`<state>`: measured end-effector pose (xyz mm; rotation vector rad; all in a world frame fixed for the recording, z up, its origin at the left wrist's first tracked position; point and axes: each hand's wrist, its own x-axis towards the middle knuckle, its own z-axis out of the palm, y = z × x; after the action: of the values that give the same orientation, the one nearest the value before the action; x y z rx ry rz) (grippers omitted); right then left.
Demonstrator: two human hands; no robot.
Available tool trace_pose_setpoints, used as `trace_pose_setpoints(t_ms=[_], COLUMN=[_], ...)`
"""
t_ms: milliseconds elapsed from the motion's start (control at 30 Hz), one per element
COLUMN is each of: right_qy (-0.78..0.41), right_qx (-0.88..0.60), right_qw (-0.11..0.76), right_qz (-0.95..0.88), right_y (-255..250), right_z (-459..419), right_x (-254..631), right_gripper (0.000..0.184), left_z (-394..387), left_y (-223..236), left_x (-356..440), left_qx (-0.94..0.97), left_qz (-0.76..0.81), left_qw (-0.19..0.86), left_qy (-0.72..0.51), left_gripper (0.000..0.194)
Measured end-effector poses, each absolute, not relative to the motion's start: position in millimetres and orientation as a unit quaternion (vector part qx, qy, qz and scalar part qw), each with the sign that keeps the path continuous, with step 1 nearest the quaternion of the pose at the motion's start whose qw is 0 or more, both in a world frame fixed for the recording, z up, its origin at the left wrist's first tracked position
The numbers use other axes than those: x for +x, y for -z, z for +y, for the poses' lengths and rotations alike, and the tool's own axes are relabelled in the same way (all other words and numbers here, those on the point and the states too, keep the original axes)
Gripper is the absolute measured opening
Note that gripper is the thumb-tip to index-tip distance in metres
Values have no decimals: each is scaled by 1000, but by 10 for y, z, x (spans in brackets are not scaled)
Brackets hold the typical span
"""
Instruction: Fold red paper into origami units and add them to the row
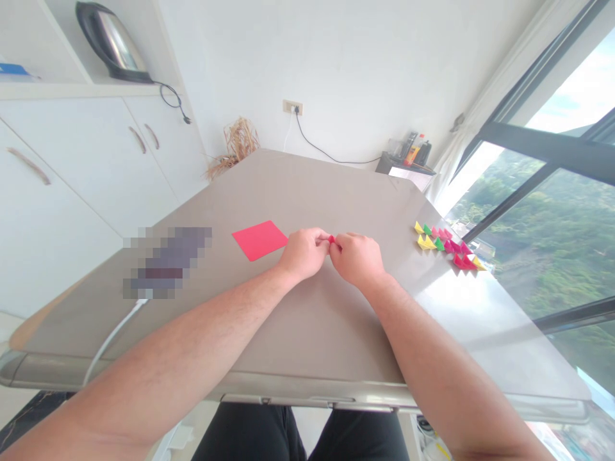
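Observation:
Over the middle of the table, my left hand (306, 251) and my right hand (357, 257) meet with fingers closed. Between their fingertips they pinch a small piece of folded red paper (332, 239). Most of that paper is hidden by my fingers, so its folded shape cannot be made out. Just left of my left hand lies a flat sheet of red paper (258, 241). Far to the right, several small folded paper boats (444, 244) in yellow, green, pink and red stand in rows by the table's edge.
A blurred-out dark device (170, 259) with a white cable (113, 336) lies on the left of the grey table (317, 333). A kettle (115, 41) sits on a shelf at upper left. Bottles (414, 148) stand on a small cabinet beyond the table. A window (552, 211) is at right.

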<state>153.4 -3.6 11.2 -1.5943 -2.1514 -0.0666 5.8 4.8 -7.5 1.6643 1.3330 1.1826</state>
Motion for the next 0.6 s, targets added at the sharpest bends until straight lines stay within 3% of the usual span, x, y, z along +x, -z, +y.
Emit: trace_pose_setpoints(t_ms=[167,300,600], right_qy=[-209,-396,-472], right_qx=[-603,-539,-460], right_qw=[348,427,446], right_qz=[-686,-609,-605], right_y=[-183,-214,-211], right_z=[10,34,2], right_x=[1608,1628,1599], right_gripper=[23,16,12], left_z=[102,103,94], left_y=[29,3,-2], left_x=[14,-24,-88], left_qx=[543,536,519], left_qz=[492,456,362], left_qw=[469,516,603], left_qy=[-492,-489,-486], left_gripper=[7,8,23])
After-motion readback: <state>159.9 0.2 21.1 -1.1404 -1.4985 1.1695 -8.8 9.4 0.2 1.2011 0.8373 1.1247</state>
